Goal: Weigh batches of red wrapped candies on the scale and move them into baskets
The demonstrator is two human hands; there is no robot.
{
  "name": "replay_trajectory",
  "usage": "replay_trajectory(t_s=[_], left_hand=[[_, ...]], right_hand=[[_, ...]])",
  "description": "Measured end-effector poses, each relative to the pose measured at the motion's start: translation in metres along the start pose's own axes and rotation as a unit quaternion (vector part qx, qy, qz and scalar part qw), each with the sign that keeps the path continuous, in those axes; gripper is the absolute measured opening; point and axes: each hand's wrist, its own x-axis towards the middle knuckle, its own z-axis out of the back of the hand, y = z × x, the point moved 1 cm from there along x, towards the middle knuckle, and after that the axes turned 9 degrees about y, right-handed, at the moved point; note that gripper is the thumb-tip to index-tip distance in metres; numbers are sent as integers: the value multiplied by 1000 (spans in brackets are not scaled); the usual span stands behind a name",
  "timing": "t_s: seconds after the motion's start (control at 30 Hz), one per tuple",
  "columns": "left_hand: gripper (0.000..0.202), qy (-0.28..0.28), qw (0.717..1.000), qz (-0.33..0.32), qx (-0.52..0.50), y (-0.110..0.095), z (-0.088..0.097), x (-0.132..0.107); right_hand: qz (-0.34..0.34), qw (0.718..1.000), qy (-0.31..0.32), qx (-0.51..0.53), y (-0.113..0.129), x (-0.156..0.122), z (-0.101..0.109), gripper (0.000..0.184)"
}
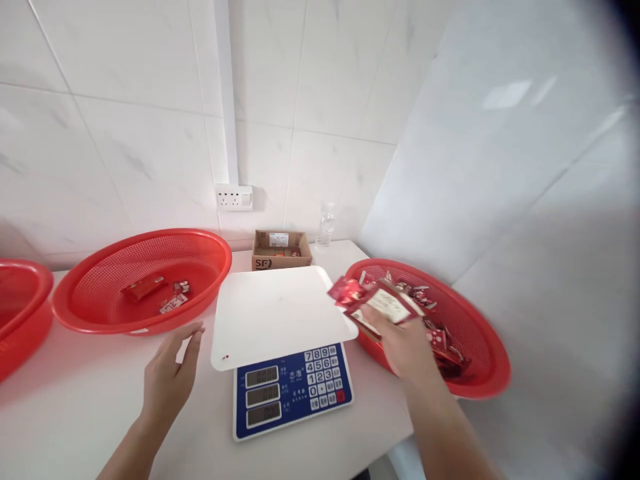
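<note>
My right hand (pixel 404 341) grips several small red and cream packets (pixel 387 305), blurred at one end. It holds them above the near rim of the right-hand red basket (pixel 493 357), beside the right edge of the white scale pan (pixel 277 313). More packets (pixel 440 340) lie heaped in that basket. My left hand (pixel 170 380) hovers empty over the table, left of the scale, its thumb and fingers apart. Below the pan sits the scale's blue panel (pixel 300 383) with keys and three small displays. Nothing lies on the pan.
Another red basket (pixel 213 243) stands at the left with a few red packets (pixel 145 287) inside. Part of a further basket (pixel 37 277) shows at the far left. Behind the scale are a small cardboard box (pixel 281 264) and a clear plastic bottle (pixel 327 227), near the tiled wall.
</note>
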Motion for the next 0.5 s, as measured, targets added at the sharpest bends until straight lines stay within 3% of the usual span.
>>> replay_trajectory(t_s=[0.1, 0.27, 0.37, 0.5], left_hand=[[29, 37, 999, -4, -25, 6, -9, -8], [33, 48, 998, -2, -36, 14, -10, -10], [30, 31, 999, -11, -31, 16, -9, -9], [28, 30, 999, -7, -35, 15, -8, -9]], right_hand=[[-53, 980, 133, 138, -8, 7, -41, 41], [-112, 955, 187, 204, -19, 12, -94, 44], [-110, 956, 188, 196, -23, 16, -102, 43], [-100, 966, 187, 144, -32, 22, -95, 44]])
